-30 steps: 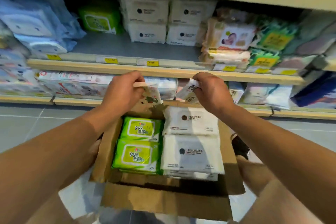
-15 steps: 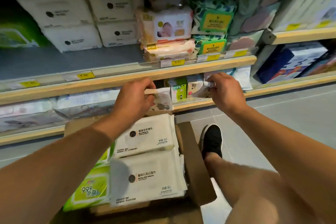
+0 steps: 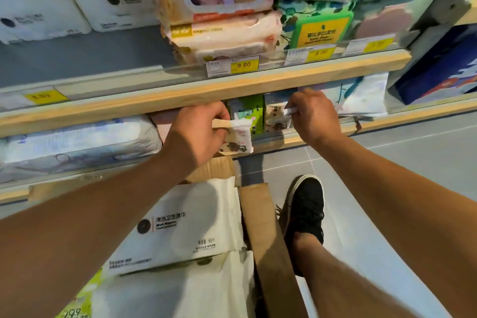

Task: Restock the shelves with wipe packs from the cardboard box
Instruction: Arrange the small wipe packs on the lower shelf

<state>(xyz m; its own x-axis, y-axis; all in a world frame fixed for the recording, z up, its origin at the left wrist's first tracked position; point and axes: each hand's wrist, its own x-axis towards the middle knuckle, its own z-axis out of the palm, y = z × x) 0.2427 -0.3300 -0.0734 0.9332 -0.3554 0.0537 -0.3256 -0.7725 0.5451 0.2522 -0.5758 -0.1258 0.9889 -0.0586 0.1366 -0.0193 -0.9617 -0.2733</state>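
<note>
Now, left hand (image 3: 197, 128): fingers curled, pinching small white printed wipe pack (image 3: 238, 138) just outside lower wooden shelf edge (image 3: 268, 143).
Right hand (image 3: 313, 115): pinching a second small wipe pack (image 3: 277, 116), already under upper wooden shelf lip (image 3: 206, 94).
Below grips: open brown cardboard box (image 3: 265, 235).

Both my arms outstretched toward 12 o'clock; left hand (image 3: 197, 129) fingers curled, pinching; right hand (image 3: 313, 113) likewise, at 1 o'clock.

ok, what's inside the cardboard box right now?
The cardboard box holds white wipe packs and a green pack at lower left. Anything beneath them is covered, and the left arm hides part.
</note>
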